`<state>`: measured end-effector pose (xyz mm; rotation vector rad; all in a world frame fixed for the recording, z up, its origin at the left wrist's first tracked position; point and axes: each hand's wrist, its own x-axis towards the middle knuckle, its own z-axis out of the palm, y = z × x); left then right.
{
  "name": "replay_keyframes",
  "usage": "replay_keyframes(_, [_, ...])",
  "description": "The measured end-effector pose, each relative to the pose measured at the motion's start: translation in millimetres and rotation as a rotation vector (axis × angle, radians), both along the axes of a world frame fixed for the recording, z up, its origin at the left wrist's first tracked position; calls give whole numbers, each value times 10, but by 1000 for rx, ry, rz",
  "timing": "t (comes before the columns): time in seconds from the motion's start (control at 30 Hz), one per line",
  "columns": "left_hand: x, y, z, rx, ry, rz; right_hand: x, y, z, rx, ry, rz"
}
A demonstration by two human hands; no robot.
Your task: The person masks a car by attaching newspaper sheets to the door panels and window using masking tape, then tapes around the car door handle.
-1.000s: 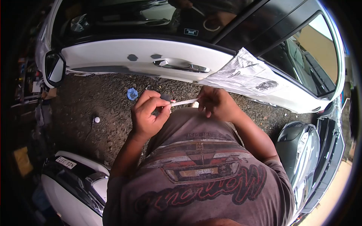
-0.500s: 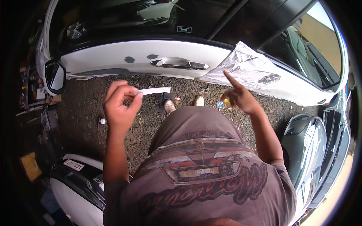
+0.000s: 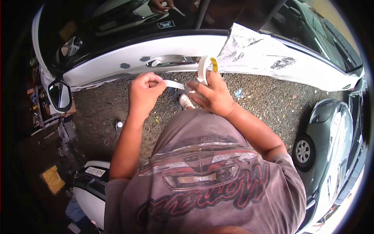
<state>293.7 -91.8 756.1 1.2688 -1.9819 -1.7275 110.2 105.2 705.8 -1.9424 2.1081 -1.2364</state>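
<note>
In the head view, the left hand (image 3: 146,89) has a short white strip of what looks like tape (image 3: 175,84) pinched at one end between thumb and fingertips, so those fingers are definitely grasping. The strip sticks out sideways between the two hands, over the person's lap, with its other end right by the index fingertip of the right hand (image 3: 213,95). Honestly can't tell if they're touching or just really close. The right hand also has the roll (image 3: 202,70), white with some yellow inside, hooked up on its fingers, while its thumb and index sit spread apart.

My read is that this is the strip-handling step: a piece sorted out between both hands, not on any surface yet. The next move, I reckon, calls for a light pinch on that far end, keeping it flat and not letting the roll get in the way.

Past the hands there's a white car door (image 3: 109,64) with grey patches (image 3: 125,65), a printed sheet (image 3: 253,50) over the panel on the right, and gravel (image 3: 265,101) underfoot.
</note>
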Motion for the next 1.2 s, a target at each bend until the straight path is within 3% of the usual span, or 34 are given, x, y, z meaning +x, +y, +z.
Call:
replay_keyframes(0.43, [22,-99,-20,350,-13,96,129,-105,-379,-187,-2,-117])
replay_keyframes(0.53, [55,-136,-94,255,-121,-41,201,-18,-423,-77,-61,-121])
replay_keyframes(0.6, [46,-102,-157,20,-401,-158,284,70,-480,18,-107,-125])
replay_keyframes(0.63, [106,-162,-285,22,-404,-164,338,116,-552,123,-222,-126])
replay_keyframes(0.67, [215,-279,-503,-282,-458,-222,384,163,-639,228,-339,-126])
replay_keyframes(0.7, [295,-383,-655,-475,-485,-237,388,192,-731,233,-343,-132])
replay_keyframes(0.73, [341,-496,-723,-572,-484,-234,353,200,-854,325,-529,-181])
replay_keyframes(0.8, [377,-669,-794,-494,-472,-215,282,240,-1328,375,-905,-214])
replay_keyframes(0.83, [331,-689,-737,-331,-480,-185,232,231,-1372,440,-1112,-217])
replay_keyframes(0.9, [266,-687,-790,-304,-464,-254,173,174,-1567,376,-1341,-149])
replay_keyframes(0.97, [163,-676,-859,-277,-449,-320,169,83,-1729,380,-1414,-168])
replay_keyframes(1.03, [35,-648,-896,-18,-459,-308,156,-44,-1876,410,-1482,-93])
replay_keyframes(1.1, [-31,-644,-1037,52,-511,-349,203,-199,-2016,366,-1507,-56])
replay_keyframes(1.2, [-51,-605,-1337,560,-382,-130,253,-336,-2047,393,-1544,138])
